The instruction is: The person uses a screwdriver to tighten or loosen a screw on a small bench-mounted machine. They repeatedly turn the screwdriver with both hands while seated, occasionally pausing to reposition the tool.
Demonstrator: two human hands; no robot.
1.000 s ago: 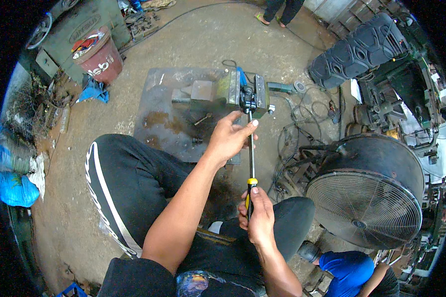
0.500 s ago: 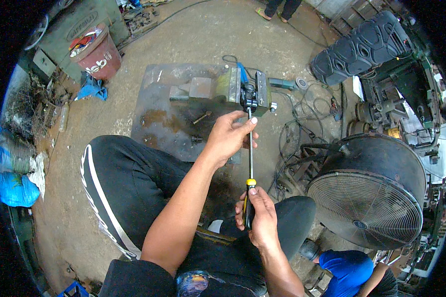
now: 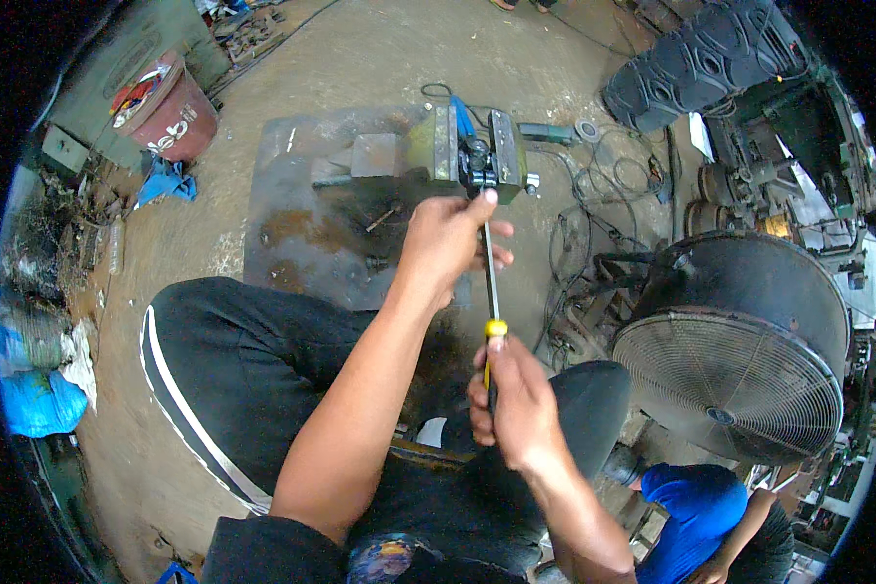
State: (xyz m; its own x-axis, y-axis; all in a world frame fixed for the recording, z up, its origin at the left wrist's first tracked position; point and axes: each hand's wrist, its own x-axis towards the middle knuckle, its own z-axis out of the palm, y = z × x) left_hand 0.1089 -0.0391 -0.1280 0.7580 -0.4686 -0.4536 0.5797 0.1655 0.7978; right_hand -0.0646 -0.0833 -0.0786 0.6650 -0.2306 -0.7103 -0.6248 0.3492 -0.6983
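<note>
My right hand [image 3: 518, 404] is wrapped round the yellow-and-black handle of a long screwdriver [image 3: 493, 282]. Its metal shaft points away from me, toward a bench vise [image 3: 445, 146]. My left hand [image 3: 445, 243] is closed loosely about the far part of the shaft, thumb on top and fingers beyond it. Between the vise jaws sits a dark metal part [image 3: 477, 165] with rounded ends, a blue strip [image 3: 464, 119] sticking up behind it. The screwdriver's tip is hidden by my left thumb, close to this part, so contact cannot be made out.
The vise stands on a stained metal plate [image 3: 273, 200], with a bolt lying on it. An angle grinder [image 3: 550, 132] and tangled cables are to its right. A large drum fan [image 3: 730, 389] stands near right, beside a seated person in blue [image 3: 691, 516]. A red bucket [image 3: 175, 131] is far left.
The view has shifted a little. My left thumb has slid farther along the shaft, nearer the clamped part. The screwdriver now slants slightly more, its handle a bit to the right.
</note>
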